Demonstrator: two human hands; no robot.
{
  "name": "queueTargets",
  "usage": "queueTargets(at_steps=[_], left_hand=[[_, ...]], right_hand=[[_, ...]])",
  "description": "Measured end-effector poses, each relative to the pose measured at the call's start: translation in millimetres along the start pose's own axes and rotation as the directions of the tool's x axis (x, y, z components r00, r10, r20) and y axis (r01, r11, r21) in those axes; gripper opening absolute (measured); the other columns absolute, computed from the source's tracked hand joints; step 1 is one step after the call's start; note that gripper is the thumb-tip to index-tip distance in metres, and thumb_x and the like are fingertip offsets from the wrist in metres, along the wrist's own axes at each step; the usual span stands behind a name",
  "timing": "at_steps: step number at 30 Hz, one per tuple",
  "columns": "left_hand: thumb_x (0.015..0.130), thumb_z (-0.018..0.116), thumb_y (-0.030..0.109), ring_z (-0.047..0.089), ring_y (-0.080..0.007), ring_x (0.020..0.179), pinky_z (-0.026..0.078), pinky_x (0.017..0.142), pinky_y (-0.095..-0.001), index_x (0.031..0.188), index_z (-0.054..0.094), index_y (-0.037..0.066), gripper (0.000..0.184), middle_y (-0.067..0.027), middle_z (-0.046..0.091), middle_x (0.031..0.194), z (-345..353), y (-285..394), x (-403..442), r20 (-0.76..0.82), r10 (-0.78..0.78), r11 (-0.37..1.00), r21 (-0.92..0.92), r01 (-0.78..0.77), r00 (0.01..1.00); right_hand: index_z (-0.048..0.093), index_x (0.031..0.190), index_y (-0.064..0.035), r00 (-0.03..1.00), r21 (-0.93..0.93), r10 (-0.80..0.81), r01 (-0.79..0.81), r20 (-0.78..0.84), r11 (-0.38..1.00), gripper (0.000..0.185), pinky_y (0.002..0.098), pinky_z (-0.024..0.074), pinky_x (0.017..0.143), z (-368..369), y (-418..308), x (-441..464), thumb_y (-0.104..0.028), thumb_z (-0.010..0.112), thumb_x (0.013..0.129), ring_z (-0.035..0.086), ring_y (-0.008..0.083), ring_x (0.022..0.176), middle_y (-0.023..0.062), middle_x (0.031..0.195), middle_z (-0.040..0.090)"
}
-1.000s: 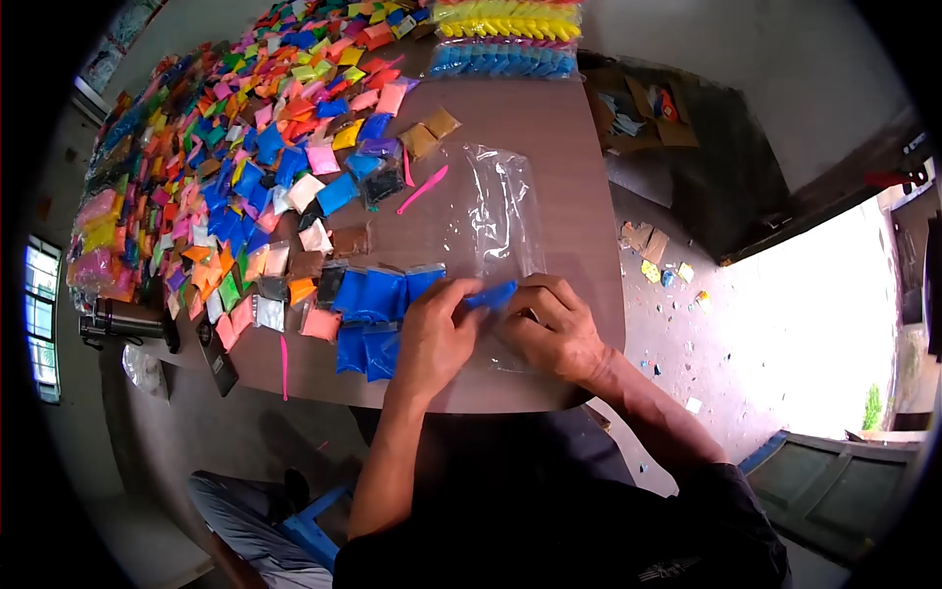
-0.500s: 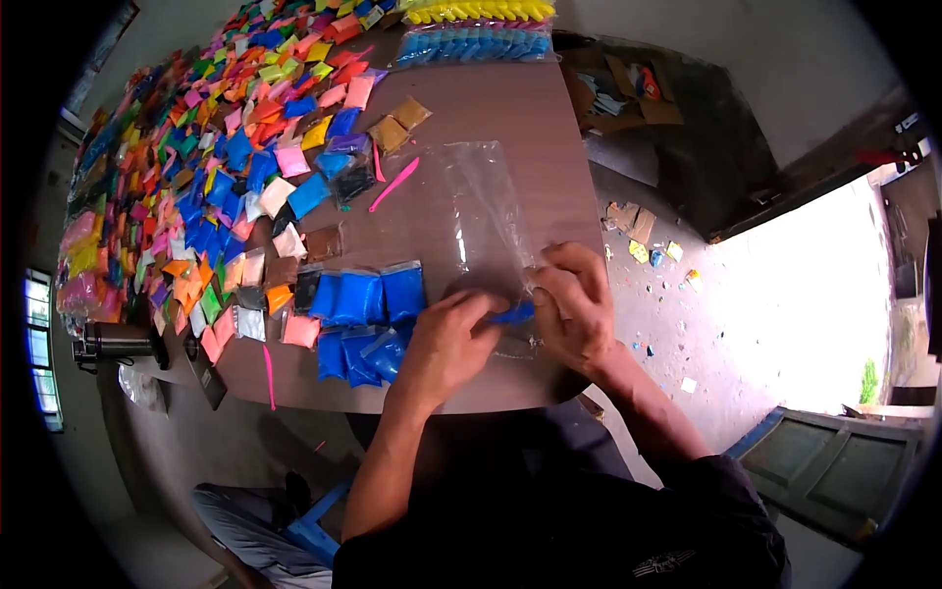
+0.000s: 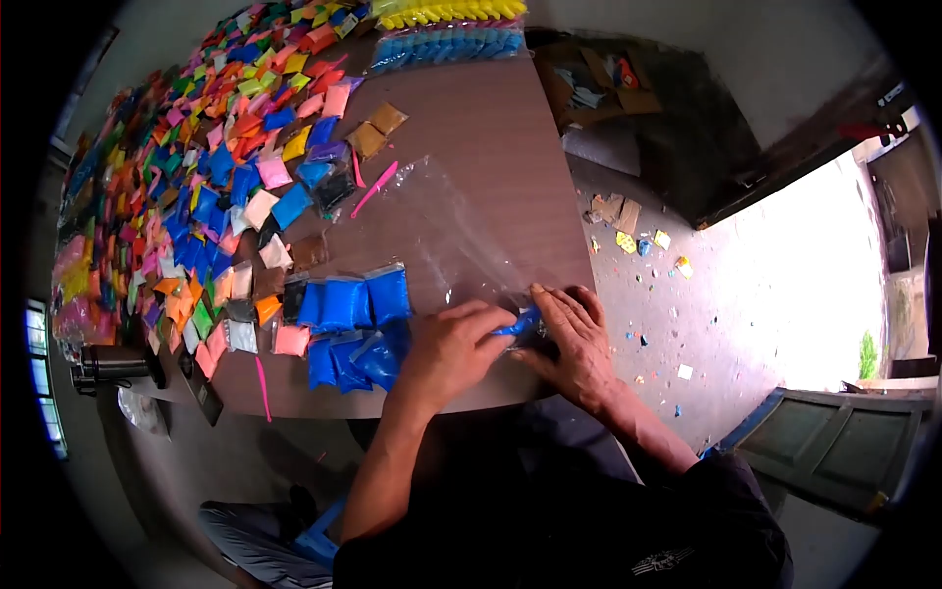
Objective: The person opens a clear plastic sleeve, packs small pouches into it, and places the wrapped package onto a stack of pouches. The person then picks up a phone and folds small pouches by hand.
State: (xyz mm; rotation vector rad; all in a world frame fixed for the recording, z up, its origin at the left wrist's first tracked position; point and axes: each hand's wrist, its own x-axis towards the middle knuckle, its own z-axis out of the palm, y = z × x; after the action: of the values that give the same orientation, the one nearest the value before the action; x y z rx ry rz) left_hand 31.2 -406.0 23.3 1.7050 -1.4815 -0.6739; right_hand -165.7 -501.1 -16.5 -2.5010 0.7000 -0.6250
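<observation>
A small blue packet (image 3: pixel 523 321) is at the mouth of a clear plastic bag (image 3: pixel 446 221), which lies flat across the table. My left hand (image 3: pixel 453 351) is closed, its thumb and fingertips pinching the blue packet. My right hand (image 3: pixel 577 346) grips the bag's open end, fingers above and thumb below, around the packet's right side; part of the packet is hidden there. Just left of my left hand lie several filled blue packets (image 3: pixel 345 302) in two rough rows. Pink plastic strips (image 3: pixel 375 188) rest beyond the bag.
A large heap of small colored packets (image 3: pixel 231 162) covers the table's left side. Filled bags of yellow and blue packets (image 3: pixel 446 44) stand at the far edge. A dark cylindrical flask (image 3: pixel 118 366) is at the near left. Scraps (image 3: pixel 628 240) litter the floor to the right.
My right hand has shifted down over the bag's mouth, its fingers stretching around the blue packet. The bag's end has drawn down with it. My left hand still pinches the packet.
</observation>
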Motion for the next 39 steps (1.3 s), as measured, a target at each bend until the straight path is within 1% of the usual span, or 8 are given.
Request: queueTargets(at_steps=[6, 11, 12, 15, 18, 28, 30, 39], left_hand=[[0.086, 0.080, 0.007, 0.073, -0.0327, 0.088, 0.059, 0.077, -0.0381, 0.105, 0.076, 0.005, 0.020, -0.0127, 0.075, 0.099, 0.1, 2.6, 0.8, -0.023, 0.038, 0.999, 0.000, -0.038, 0.999], [0.085, 0.079, 0.004, 0.072, -0.0331, 0.090, 0.059, 0.079, -0.0384, 0.104, 0.075, 0.004, 0.020, -0.0130, 0.075, 0.101, 0.6, 1.0, -0.6, -0.005, 0.019, 1.000, 0.002, -0.019, 1.000], [0.084, 0.078, 0.003, 0.072, -0.0337, 0.091, 0.059, 0.080, -0.0386, 0.104, 0.075, 0.004, 0.020, -0.0133, 0.074, 0.103, 1.0, 0.5, -0.1, -0.003, 0.038, 0.999, 0.017, -0.038, 0.999], [0.084, 0.075, 0.002, 0.072, -0.0353, 0.095, 0.059, 0.084, -0.0398, 0.105, 0.073, 0.003, 0.021, -0.0139, 0.074, 0.107, 5.1, -3.0, 1.4, -0.024, 0.177, 0.982, 0.077, -0.175, 0.984], [0.088, 0.070, 0.004, 0.070, -0.0397, 0.101, 0.057, 0.087, -0.0458, 0.104, 0.071, 0.001, 0.016, -0.0157, 0.073, 0.106, 13.9, -2.5, 0.7, -0.034, 0.155, 0.987, -0.026, -0.156, 0.987], [0.089, 0.070, 0.004, 0.070, -0.0402, 0.105, 0.057, 0.090, -0.0447, 0.111, 0.070, 0.001, 0.021, -0.0183, 0.074, 0.113, 24.6, 5.1, -7.1, 0.004, -0.009, 0.994, -0.113, 0.009, 1.000], [0.091, 0.071, 0.006, 0.071, -0.0398, 0.105, 0.057, 0.089, -0.0445, 0.112, 0.071, 0.001, 0.022, -0.0185, 0.073, 0.114, 25.2, 9.4, -10.1, -0.009, 0.001, 0.986, -0.169, -0.002, 1.000], [0.088, 0.076, 0.003, 0.072, -0.0337, 0.098, 0.060, 0.086, -0.0413, 0.107, 0.076, 0.003, 0.019, -0.0143, 0.074, 0.101, 41.5, 1.5, -18.7, -0.158, 0.161, 0.987, 0.032, -0.158, 0.974]], right_hand=[[0.054, 0.147, -0.0007, 0.999, 0.021, 0.014, -0.013, -0.052, 1.000, 0.080, 0.0521, 0.0334, 0.120, 0.4, 0.1, -1.6, -0.037, 0.085, 0.083, 0.059, 0.0342, 0.132, 0.0176, 0.140, 0.065], [0.063, 0.138, 0.0014, 0.992, 0.260, -0.004, 0.036, -0.123, 0.965, 0.055, 0.0505, 0.0407, 0.113, -3.2, 11.1, -1.9, -0.019, 0.078, 0.089, 0.064, 0.0374, 0.121, 0.0190, 0.129, 0.070], [0.063, 0.137, 0.0020, 0.992, 0.317, 0.093, -0.062, -0.081, 0.946, 0.049, 0.0483, 0.0350, 0.119, -1.4, 9.1, -2.7, -0.026, 0.072, 0.098, 0.062, 0.0358, 0.128, 0.0188, 0.134, 0.069], [0.067, 0.132, 0.0013, 0.982, 0.308, 0.145, -0.103, -0.117, 0.946, 0.039, 0.0461, 0.0370, 0.118, 2.1, 3.2, 0.5, -0.020, 0.069, 0.099, 0.065, 0.0356, 0.125, 0.0184, 0.132, 0.070], [0.070, 0.129, 0.0008, 0.980, 0.264, 0.125, -0.081, -0.153, 0.961, 0.032, 0.0432, 0.0420, 0.114, 2.2, 1.7, 2.1, -0.013, 0.067, 0.101, 0.067, 0.0345, 0.122, 0.0188, 0.131, 0.071], [0.072, 0.127, -0.0019, 0.898, 0.443, 0.298, -0.135, -0.323, 0.886, 0.029, 0.0409, 0.0504, 0.104, 27.2, -5.0, -5.0, -0.003, 0.067, 0.099, 0.067, 0.0336, 0.120, 0.0182, 0.131, 0.072], [0.071, 0.128, -0.0006, 0.879, 0.561, 0.380, -0.167, -0.288, 0.811, 0.029, 0.0398, 0.0497, 0.106, 28.3, -4.3, -7.2, -0.001, 0.065, 0.100, 0.068, 0.0324, 0.121, 0.0172, 0.130, 0.072], [0.069, 0.128, 0.0007, 0.887, 0.554, 0.352, -0.140, -0.299, 0.821, 0.031, 0.0405, 0.0490, 0.108, 26.6, -6.8, -6.7, 0.004, 0.062, 0.099, 0.065, 0.0331, 0.125, 0.0169, 0.128, 0.072]])
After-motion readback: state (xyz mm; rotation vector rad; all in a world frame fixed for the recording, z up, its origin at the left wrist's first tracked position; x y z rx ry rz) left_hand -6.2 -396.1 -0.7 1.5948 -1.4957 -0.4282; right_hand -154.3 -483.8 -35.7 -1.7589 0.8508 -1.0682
